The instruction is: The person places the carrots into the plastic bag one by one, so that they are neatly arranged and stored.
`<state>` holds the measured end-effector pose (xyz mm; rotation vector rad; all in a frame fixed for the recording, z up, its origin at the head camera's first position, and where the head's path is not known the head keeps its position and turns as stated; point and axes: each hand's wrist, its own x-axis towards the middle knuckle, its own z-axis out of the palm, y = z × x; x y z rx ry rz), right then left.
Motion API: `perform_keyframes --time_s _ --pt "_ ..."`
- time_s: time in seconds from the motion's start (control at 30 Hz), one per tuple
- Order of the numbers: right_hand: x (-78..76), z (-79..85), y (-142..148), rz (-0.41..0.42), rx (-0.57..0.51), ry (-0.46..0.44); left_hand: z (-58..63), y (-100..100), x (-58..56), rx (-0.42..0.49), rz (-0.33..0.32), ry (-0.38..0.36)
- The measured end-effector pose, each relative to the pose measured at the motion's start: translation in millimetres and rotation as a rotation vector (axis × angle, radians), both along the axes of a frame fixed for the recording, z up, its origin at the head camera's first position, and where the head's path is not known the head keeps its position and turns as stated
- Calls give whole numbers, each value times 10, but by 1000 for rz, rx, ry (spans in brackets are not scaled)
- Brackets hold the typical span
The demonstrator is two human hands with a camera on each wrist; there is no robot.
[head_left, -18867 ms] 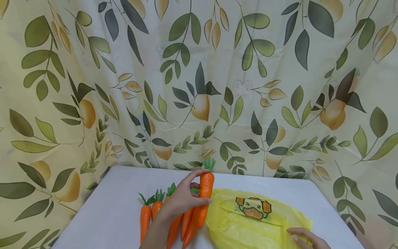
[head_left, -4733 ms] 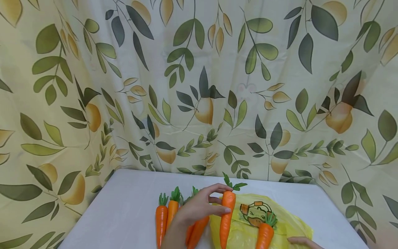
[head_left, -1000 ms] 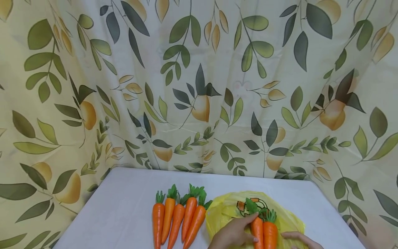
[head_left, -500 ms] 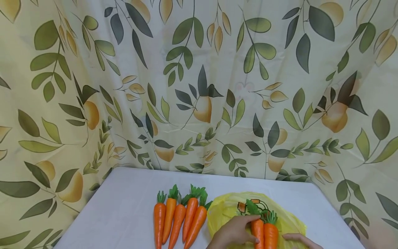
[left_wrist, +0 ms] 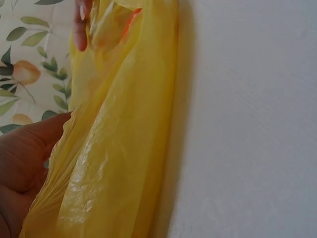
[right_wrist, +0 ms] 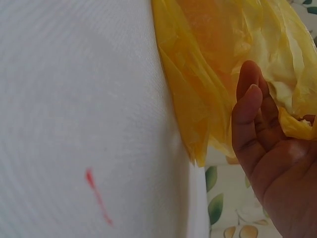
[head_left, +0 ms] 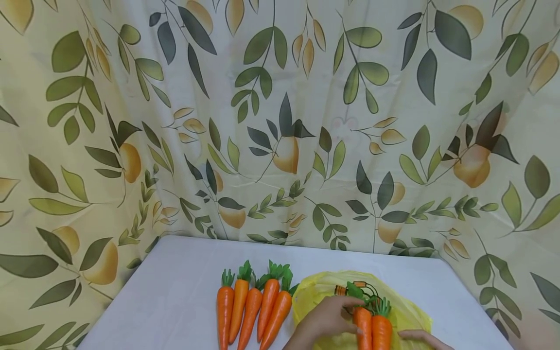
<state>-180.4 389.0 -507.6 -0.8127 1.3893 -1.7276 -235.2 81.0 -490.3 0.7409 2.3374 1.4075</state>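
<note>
My left hand (head_left: 328, 313) is at the left of a carrot (head_left: 362, 328) that lies on the yellow plastic bag (head_left: 312, 297). Its fingertips are over the leafy top and the thumb is at the side, with the grip loosened. A second, thicker carrot (head_left: 382, 331) lies right beside the first. At the bag's right edge is my right hand (head_left: 424, 338). In the right wrist view, the right hand (right_wrist: 275, 148) has its fingers curled at the bag's mouth, with yellow film (right_wrist: 296, 126) between fingers and palm. The left wrist view has the left hand (left_wrist: 22, 168) partly behind the bag film (left_wrist: 119, 129).
Several more carrots (head_left: 251, 311) lie side by side, tops pointing away, left of the bag on the white table (head_left: 175, 291). A leaf-patterned curtain (head_left: 280, 121) hangs behind and around the table. A red mark (right_wrist: 96, 193) shows on the white surface.
Since 18.9 seconds ago, two carrots have come to lie on the bag. The left hand held one in the air 4.7 seconds ago, then laid it down; now its fingers have eased off leftward.
</note>
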Motion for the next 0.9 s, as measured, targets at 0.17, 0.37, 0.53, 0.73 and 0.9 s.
perform_keyframes --time_s 0.17,0.37,0.53,0.73,0.9 --pt "4 9 6 3 9 22 87 -76 -11 93 -9 -50" --pt "-25 1 32 48 0 74 150 -141 -14 146 -30 -83" --pt "-34 -5 29 72 -47 57 166 -232 8 163 -12 -72" --pt "-14 -12 15 38 -30 89 225 -388 16 169 -13 -3" --pt "8 -28 4 0 -5 145 273 -529 77 193 -64 -2"
